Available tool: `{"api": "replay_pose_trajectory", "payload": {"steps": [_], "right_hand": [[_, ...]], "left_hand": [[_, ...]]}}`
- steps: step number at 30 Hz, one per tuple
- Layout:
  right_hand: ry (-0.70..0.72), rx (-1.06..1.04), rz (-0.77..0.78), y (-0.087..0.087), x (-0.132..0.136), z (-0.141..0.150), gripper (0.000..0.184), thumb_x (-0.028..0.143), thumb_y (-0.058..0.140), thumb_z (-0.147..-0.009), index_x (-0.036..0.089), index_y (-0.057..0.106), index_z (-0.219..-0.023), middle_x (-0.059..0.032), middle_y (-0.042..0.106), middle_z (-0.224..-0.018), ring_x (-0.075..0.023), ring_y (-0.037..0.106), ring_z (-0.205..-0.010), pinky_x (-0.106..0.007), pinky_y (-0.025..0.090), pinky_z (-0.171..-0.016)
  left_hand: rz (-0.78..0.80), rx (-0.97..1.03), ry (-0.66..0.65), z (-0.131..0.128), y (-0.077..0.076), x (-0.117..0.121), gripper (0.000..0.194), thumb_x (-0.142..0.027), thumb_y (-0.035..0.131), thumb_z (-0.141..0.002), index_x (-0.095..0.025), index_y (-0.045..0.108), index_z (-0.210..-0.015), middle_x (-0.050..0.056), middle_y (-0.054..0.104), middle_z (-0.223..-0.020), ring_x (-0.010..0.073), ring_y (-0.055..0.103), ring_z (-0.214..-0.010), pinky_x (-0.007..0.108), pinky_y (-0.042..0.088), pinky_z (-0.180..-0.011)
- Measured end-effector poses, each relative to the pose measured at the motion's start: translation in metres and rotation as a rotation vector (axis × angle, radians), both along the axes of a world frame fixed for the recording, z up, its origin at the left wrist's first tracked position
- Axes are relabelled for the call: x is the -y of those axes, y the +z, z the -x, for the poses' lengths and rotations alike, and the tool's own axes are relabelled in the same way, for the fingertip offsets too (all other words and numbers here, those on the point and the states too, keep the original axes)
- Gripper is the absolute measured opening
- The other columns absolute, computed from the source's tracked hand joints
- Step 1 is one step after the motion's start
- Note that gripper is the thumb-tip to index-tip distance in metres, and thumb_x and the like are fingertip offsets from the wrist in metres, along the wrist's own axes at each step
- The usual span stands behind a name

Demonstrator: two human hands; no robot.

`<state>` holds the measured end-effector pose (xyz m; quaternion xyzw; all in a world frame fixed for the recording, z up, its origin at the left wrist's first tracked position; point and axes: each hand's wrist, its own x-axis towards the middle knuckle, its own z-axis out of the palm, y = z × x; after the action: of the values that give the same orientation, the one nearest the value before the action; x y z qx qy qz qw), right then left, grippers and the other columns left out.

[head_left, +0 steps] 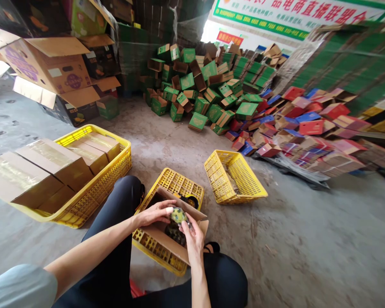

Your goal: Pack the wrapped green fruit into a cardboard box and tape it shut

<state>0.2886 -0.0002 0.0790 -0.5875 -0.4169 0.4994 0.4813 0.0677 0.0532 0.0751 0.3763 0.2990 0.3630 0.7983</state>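
Between my left hand (159, 214) and my right hand (194, 235) is a small green-and-yellow packet (179, 215) with a shiny surface; its exact kind is unclear. My left fingers pinch its left side, and my right thumb and fingers grip its right side. Directly beneath stands an open cardboard box (167, 239), with dark, patterned items (176, 233) partly visible inside. The box rests on an upturned yellow plastic crate (162, 256). Just beyond the box, a black-and-yellow tool (191, 200), perhaps a tape dispenser, lies on the crate.
At left, a yellow crate (122, 161) holds several taped cartons (53, 160). Another yellow basket (248, 171) stands on the floor at right. Piles of green boxes (199, 119) and red and blue boxes (311, 127) lie farther back. Large open cartons (51, 64) are stacked at upper left.
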Motion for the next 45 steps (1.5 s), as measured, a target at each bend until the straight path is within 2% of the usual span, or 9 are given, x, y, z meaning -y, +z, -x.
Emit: {"api": "replay_pose_trajectory", "payload": {"steps": [3,7,11,18,27,31,34,37,45], "right_hand": [[-0.022,0.002,0.029,0.002,0.000,0.000,0.073,0.066,0.086,-0.074,0.016,0.077,-0.127,-0.0149,0.082,-0.114,-0.0312,0.081,-0.083,-0.046,0.069,-0.083],[-0.039,-0.015,0.043,0.002,0.000,0.003,0.075,0.068,0.086,-0.073,0.015,0.078,-0.125,-0.0143,0.083,-0.104,-0.0309,0.081,-0.080,-0.045,0.069,-0.078],[-0.057,-0.040,0.069,-0.002,0.000,0.004,0.076,0.071,0.085,-0.071,0.015,0.078,-0.122,-0.0133,0.083,-0.095,-0.0308,0.080,-0.077,-0.044,0.069,-0.073],[0.036,-0.039,0.082,-0.009,0.000,0.002,0.087,0.072,0.084,-0.073,0.017,0.068,-0.138,-0.0143,0.083,-0.099,-0.0299,0.080,-0.078,-0.042,0.068,-0.071],[0.036,0.215,0.115,-0.004,0.000,-0.002,0.070,0.083,0.067,-0.081,0.017,0.083,-0.097,-0.0067,0.074,-0.060,-0.0234,0.069,-0.052,-0.033,0.060,-0.052],[-0.036,0.320,-0.001,-0.001,-0.003,-0.004,0.068,0.084,0.072,-0.074,0.019,0.085,-0.090,-0.0100,0.080,-0.079,-0.0277,0.076,-0.071,-0.036,0.064,-0.064],[-0.014,0.176,-0.001,-0.001,-0.004,-0.004,0.071,0.079,0.077,-0.071,0.019,0.084,-0.107,-0.0133,0.083,-0.104,-0.0337,0.078,-0.097,-0.041,0.066,-0.082],[0.036,0.001,0.056,-0.003,-0.002,-0.003,0.070,0.072,0.078,-0.078,0.020,0.079,-0.124,-0.0129,0.080,-0.123,-0.0337,0.075,-0.113,-0.044,0.062,-0.097],[-0.088,-0.169,0.097,-0.002,0.003,-0.002,0.060,0.069,0.082,-0.076,0.016,0.081,-0.106,-0.0103,0.081,-0.104,-0.0281,0.075,-0.095,-0.035,0.065,-0.076]], "left_hand": [[-0.113,0.021,-0.008,-0.001,0.002,0.000,0.085,-0.041,0.098,-0.072,-0.029,0.062,-0.148,0.012,0.060,-0.154,0.0345,0.054,-0.143,0.047,0.047,-0.114],[-0.168,0.023,-0.035,-0.003,0.000,-0.001,0.078,-0.037,0.099,-0.070,-0.024,0.068,-0.141,0.011,0.070,-0.140,0.0324,0.061,-0.134,0.048,0.040,-0.120],[-0.146,-0.030,-0.016,-0.004,-0.005,-0.003,0.072,-0.042,0.098,-0.070,-0.019,0.073,-0.133,0.012,0.075,-0.128,0.0299,0.070,-0.118,0.045,0.046,-0.112],[-0.145,-0.156,0.069,-0.002,-0.007,-0.006,0.062,-0.063,0.085,-0.080,-0.014,0.077,-0.117,0.012,0.077,-0.111,0.0238,0.071,-0.096,0.031,0.055,-0.083],[-0.100,-0.197,0.120,-0.004,-0.012,-0.007,0.062,-0.074,0.076,-0.083,-0.014,0.072,-0.098,0.006,0.075,-0.090,0.0163,0.070,-0.074,0.026,0.054,-0.072],[-0.087,-0.221,0.114,-0.004,-0.012,-0.007,0.064,-0.077,0.073,-0.082,-0.014,0.071,-0.094,0.005,0.074,-0.083,0.0153,0.070,-0.069,0.025,0.053,-0.068],[-0.074,-0.223,0.077,-0.004,-0.011,-0.005,0.065,-0.077,0.073,-0.082,-0.013,0.071,-0.091,0.005,0.074,-0.080,0.0154,0.070,-0.067,0.025,0.054,-0.067],[-0.044,-0.198,0.009,-0.004,-0.008,-0.002,0.063,-0.074,0.076,-0.081,-0.013,0.071,-0.094,0.007,0.076,-0.086,0.0160,0.072,-0.069,0.026,0.056,-0.069],[-0.039,-0.046,-0.091,-0.004,-0.003,-0.001,0.062,-0.063,0.083,-0.083,-0.015,0.070,-0.120,0.009,0.076,-0.099,0.0185,0.075,-0.084,0.029,0.058,-0.079]]}}
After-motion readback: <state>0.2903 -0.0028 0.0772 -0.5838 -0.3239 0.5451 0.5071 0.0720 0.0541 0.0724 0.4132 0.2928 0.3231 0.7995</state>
